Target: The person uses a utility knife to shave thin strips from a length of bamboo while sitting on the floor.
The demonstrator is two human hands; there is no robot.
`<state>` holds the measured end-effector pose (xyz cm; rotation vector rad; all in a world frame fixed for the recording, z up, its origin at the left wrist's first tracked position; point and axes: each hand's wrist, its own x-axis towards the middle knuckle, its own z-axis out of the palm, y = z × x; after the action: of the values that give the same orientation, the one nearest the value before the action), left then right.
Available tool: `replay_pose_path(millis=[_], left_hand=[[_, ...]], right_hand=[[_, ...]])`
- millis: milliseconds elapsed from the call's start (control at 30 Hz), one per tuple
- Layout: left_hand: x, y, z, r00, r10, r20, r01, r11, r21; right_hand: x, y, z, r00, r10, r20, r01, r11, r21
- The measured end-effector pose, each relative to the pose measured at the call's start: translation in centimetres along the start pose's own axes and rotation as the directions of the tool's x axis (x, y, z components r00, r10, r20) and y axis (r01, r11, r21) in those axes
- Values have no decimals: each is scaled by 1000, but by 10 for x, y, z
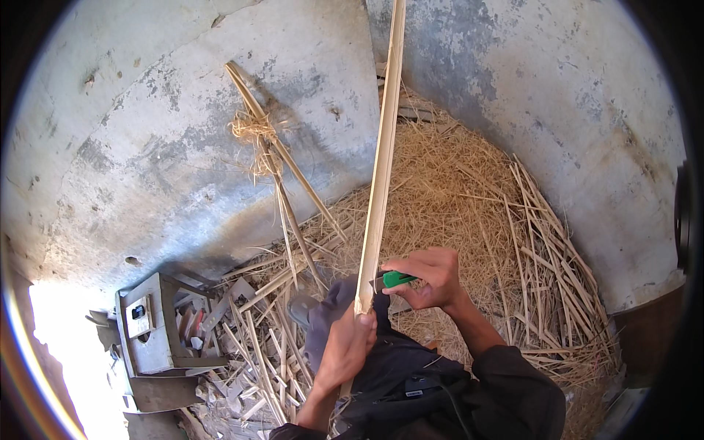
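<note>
My left hand (347,346) is closed round the lower end of a long, pale split bamboo strip (380,169), just below a rough node. The strip rises from my lap past the upper edge of the view, its hollow inner side partly showing. In my right hand (434,277) is a green-handled knife (397,279), gripped between thumb and fingers. Its short blade points left and meets the strip's right side a little above my left hand; how deep it sits cannot be made out.
A heap of curly shavings (447,176) covers the floor ahead, with loose bamboo strips (554,275) along its right side. Tied bamboo poles (282,158) lean on the worn wall (308,66). At left, a wooden box-like stool (150,341) stands beside scattered offcuts (257,359).
</note>
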<state>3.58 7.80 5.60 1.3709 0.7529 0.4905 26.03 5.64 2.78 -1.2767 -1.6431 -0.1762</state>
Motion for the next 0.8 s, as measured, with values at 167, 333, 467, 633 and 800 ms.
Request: replay_pose_path(millis=[167,333,467,633,800], left_hand=[[-3,1,0,999,-35,38,33,998,54],[-26,-17,8,898,58,436,-122,985,119],[-20,-17,7,940,-15,341,-37,988,147],[-15,-1,5,956,-79,284,76,997,20],[-9,4,-2,980,-25,199,36,998,-50]], right_hand=[[0,19,4,986,54,-159,-40,995,90],[8,103,-23,832,501,-239,-502,863,59],[-2,113,-26,815,529,-237,-490,847,207],[-20,87,-8,829,541,-138,-453,796,402],[-44,61,-7,913,406,32,-396,867,304]])
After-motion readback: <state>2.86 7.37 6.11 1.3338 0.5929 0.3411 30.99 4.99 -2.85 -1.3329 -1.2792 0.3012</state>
